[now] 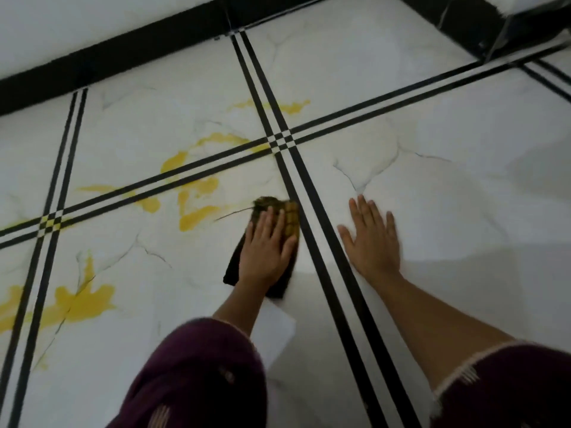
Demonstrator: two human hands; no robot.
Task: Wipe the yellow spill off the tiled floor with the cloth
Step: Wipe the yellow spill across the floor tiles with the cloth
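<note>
A dark cloth (292, 219), stained yellow at its far end, lies flat on the white tiled floor (432, 196). My left hand (267, 245) presses down on it with fingers spread. My right hand (372, 239) rests flat on the bare floor to the right, across a double black tile line, holding nothing. Yellow spill (193, 219) streaks the tiles just left of the cloth. More yellow spill lies in a large patch (83, 301) at the lower left and in a smear (290, 107) farther away.
A black skirting strip (123, 54) runs along the white wall at the top. A dark object with a pale edge (509, 29) stands at the top right corner. Double black lines (324, 242) cross the floor. My maroon sleeves (197, 375) fill the bottom.
</note>
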